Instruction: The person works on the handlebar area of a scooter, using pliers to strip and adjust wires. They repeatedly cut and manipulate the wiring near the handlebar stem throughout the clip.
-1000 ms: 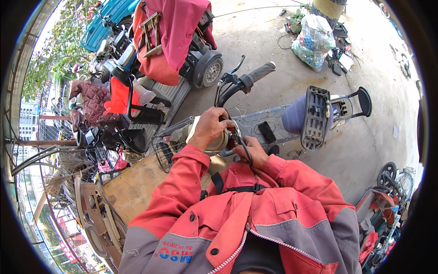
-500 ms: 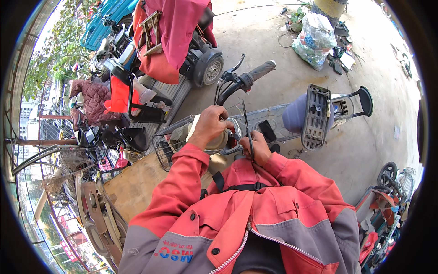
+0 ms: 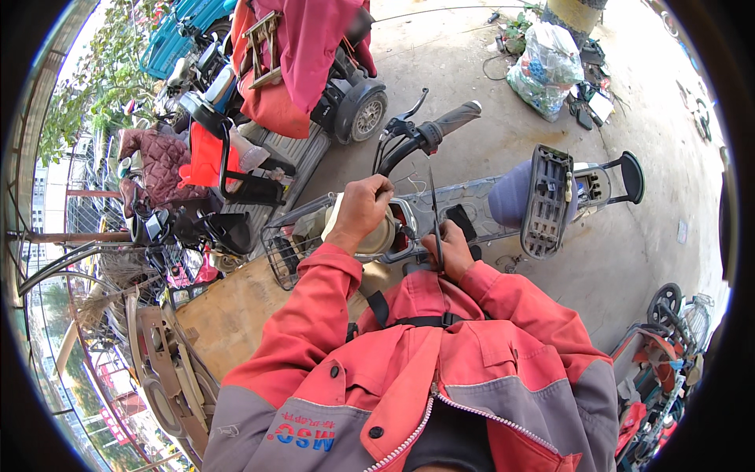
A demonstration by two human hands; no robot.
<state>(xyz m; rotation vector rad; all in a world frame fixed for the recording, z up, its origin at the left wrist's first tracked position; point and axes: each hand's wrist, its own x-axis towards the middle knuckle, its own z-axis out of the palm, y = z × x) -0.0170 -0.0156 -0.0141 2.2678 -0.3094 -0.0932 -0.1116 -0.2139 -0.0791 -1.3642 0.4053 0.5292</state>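
Note:
In front of me stands an electric scooter with its front end open by the handlebar (image 3: 417,140). My left hand (image 3: 362,211) is closed over the round cream front housing (image 3: 379,236), fingertips pinched; whatever they hold is hidden. My right hand (image 3: 451,250), to the right of the housing, is closed around a long thin dark strip (image 3: 434,197) that stands up from the fist toward the handlebar grip. Whether it is a cable or a tool I cannot tell. Red parts and a grey rim show between my hands.
A wire basket (image 3: 285,256) sits at the scooter's front. Along its footboard lie a black flat object (image 3: 459,223) and a tilted seat base (image 3: 546,202). A red-draped vehicle (image 3: 295,71) stands beyond, a filled clear bag (image 3: 545,71) at the far right. Wooden board (image 3: 224,315) lies left.
My left hand has lifted slightly and its fingers have curled in away from the red parts. The dark strip in my right hand has shifted a little to the right.

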